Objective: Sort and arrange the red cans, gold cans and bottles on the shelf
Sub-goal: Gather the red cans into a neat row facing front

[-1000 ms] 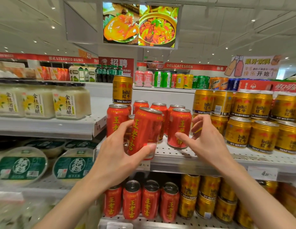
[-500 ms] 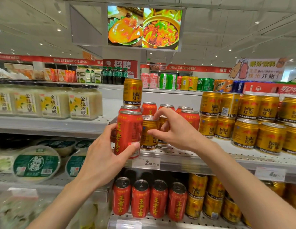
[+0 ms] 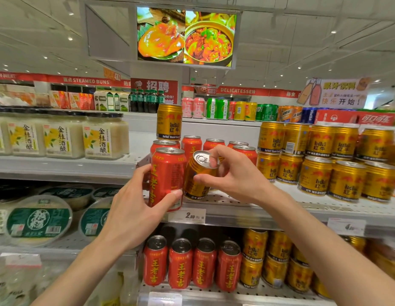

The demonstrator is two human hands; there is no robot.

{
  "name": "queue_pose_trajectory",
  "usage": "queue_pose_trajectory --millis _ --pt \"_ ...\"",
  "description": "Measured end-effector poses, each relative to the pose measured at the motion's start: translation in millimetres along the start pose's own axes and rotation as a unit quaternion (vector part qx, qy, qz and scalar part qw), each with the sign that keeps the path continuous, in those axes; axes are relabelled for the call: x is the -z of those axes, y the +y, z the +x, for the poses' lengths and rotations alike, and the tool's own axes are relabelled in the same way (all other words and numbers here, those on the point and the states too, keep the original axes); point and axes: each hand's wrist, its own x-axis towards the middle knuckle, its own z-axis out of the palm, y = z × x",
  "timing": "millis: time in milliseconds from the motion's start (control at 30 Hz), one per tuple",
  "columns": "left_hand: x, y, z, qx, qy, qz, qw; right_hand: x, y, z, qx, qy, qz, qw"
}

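Note:
My left hand (image 3: 134, 208) grips a tall red can (image 3: 166, 173) upright at the front left of the middle shelf (image 3: 247, 208). My right hand (image 3: 231, 175) holds a short gold can (image 3: 197, 173) by its top rim, tilted toward me, just right of the red can. Behind them stand several red cans (image 3: 192, 144), and one gold can (image 3: 169, 122) sits on top of a red can. Stacked gold cans (image 3: 320, 160) fill the right side of the shelf.
Pale jars (image 3: 59, 138) line the left shelf, with green-lidded tubs (image 3: 37, 219) below. The lower shelf holds a row of red cans (image 3: 192, 263) and gold cans (image 3: 271, 259). Mixed drink cans (image 3: 236, 110) and dark bottles (image 3: 148, 100) stand on the far top shelf.
My left hand brought the red can upright and to the left. My right hand reached in among the red cans, took hold of the gold can and tilted it forward.

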Motion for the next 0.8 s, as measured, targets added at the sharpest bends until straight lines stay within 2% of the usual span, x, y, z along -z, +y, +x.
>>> queue_pose_trajectory --millis 100,200,367,533,800 --pt "-8.1 5.4 0.5 -0.004 -0.002 -0.007 1.0 13.2 5.8 -8.1 -0.028 -0.009 0.053 0.998" --pt "-20.4 15.0 2.3 -0.013 -0.008 -0.011 1.0 33.7 12.1 -18.5 -0.048 -0.019 0.053 0.997" --pt "-46.3 34.1 8.6 -0.031 -0.018 -0.014 0.999 70.6 32.1 -42.9 -0.129 -0.02 0.0 0.991" --pt "-60.8 42.3 14.0 -0.034 -0.01 -0.015 0.999 103.5 53.5 -54.0 -0.198 0.016 -0.09 0.976" --pt "-63.1 44.5 16.3 -0.017 0.007 -0.005 1.0 96.6 93.8 -48.7 -0.233 0.071 -0.172 0.955"
